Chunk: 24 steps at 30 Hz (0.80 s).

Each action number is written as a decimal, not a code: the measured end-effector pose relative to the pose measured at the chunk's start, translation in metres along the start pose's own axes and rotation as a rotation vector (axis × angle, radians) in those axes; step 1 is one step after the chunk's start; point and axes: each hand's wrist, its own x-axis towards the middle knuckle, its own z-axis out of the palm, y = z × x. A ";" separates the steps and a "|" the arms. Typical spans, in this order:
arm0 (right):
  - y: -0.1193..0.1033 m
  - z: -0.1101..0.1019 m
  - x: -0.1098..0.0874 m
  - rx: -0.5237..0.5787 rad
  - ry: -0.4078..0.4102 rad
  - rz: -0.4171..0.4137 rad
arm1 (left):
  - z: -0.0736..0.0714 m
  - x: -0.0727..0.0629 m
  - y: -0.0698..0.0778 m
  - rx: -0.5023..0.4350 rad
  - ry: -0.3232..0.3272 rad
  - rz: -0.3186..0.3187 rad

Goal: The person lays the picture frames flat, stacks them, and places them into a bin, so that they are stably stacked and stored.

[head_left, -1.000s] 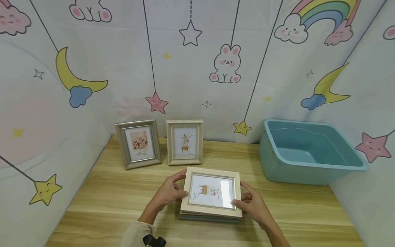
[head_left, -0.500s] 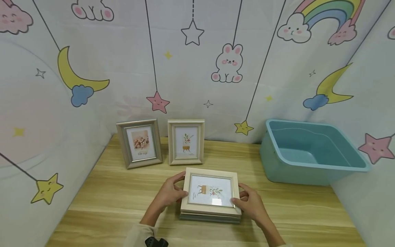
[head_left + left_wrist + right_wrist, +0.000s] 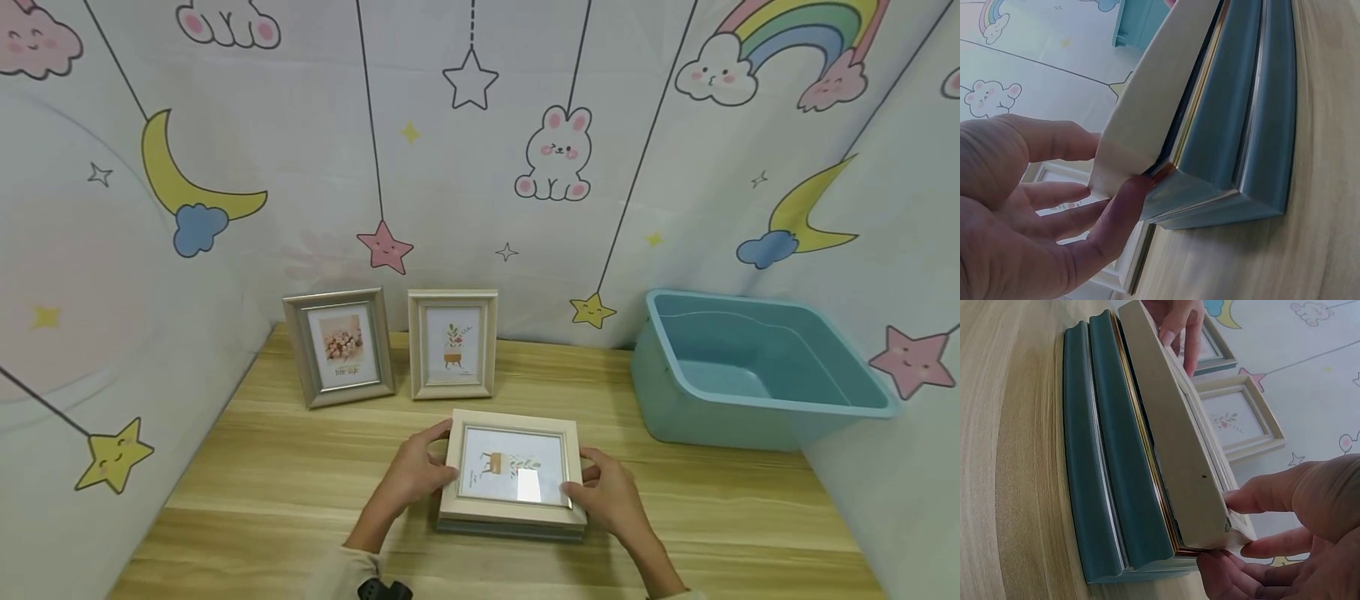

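A cream picture frame (image 3: 512, 510) with a plant print lies face up on top of two stacked blue-green picture frames (image 3: 510, 528) on the table. My left hand (image 3: 414, 471) holds its left edge; in the left wrist view a fingertip touches the seam below the cream frame. My right hand (image 3: 609, 493) grips the opposite edge, thumb on the front border and fingers along the side. From the right wrist, the cream frame (image 3: 1175, 437) shows a narrow dark gap above the gold-trimmed blue-green frame (image 3: 1132, 450). Some fingertips are hidden behind the frames.
Behind the stack stand a silvery picture frame (image 3: 302, 350) with a flower print and a cream one (image 3: 415, 346) with a plant print. A blue-green plastic tub (image 3: 720, 425) sits at the back right. The wooden table (image 3: 285, 475) meets a cartoon-printed backdrop (image 3: 465, 225).
The cream frame has shifted slightly on the stack between both hands, and the glare on its glass has moved toward the lower middle. Both hands keep their hold.
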 end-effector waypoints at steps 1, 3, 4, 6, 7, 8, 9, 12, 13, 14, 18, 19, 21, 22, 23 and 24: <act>0.000 0.000 0.000 -0.006 0.001 -0.003 | 0.000 0.000 0.000 0.007 0.002 0.001; 0.000 -0.001 0.000 -0.018 0.006 -0.008 | 0.001 0.001 0.000 0.016 0.004 0.003; 0.001 -0.001 -0.001 -0.025 0.009 -0.011 | 0.001 0.001 0.000 0.018 0.004 0.000; 0.001 0.000 0.000 -0.031 0.015 -0.025 | 0.001 0.001 0.000 0.021 0.008 -0.007; 0.001 0.000 0.000 -0.032 0.016 -0.027 | 0.001 0.001 0.000 0.025 0.009 -0.011; 0.001 0.001 0.000 -0.035 0.018 -0.029 | 0.001 0.001 0.000 0.031 0.010 -0.013; 0.001 0.001 0.000 -0.039 0.020 -0.031 | 0.001 0.001 0.000 0.039 0.012 -0.017; 0.002 0.003 0.001 -0.039 0.022 -0.032 | 0.000 0.002 0.000 0.067 0.022 -0.022; 0.002 0.004 0.001 -0.042 0.021 -0.034 | 0.001 0.002 0.000 0.075 0.026 -0.025; 0.002 0.004 0.001 -0.046 0.022 -0.036 | 0.001 0.002 0.000 0.079 0.031 -0.028; 0.001 0.004 0.000 -0.057 0.027 -0.036 | 0.002 0.001 0.000 0.090 0.042 -0.032; 0.001 0.004 -0.001 -0.059 0.028 -0.035 | 0.002 0.001 0.000 0.093 0.042 -0.031; 0.000 0.003 -0.001 -0.066 0.031 -0.032 | 0.003 0.002 -0.001 0.103 0.044 -0.027; 0.000 0.004 -0.001 -0.070 0.032 -0.031 | 0.003 0.002 -0.001 0.106 0.045 -0.027; 0.000 0.004 -0.001 -0.074 0.033 -0.028 | 0.003 0.002 -0.001 0.109 0.045 -0.027; 0.000 0.003 0.000 -0.079 0.033 -0.030 | 0.004 0.002 -0.001 0.111 0.045 -0.027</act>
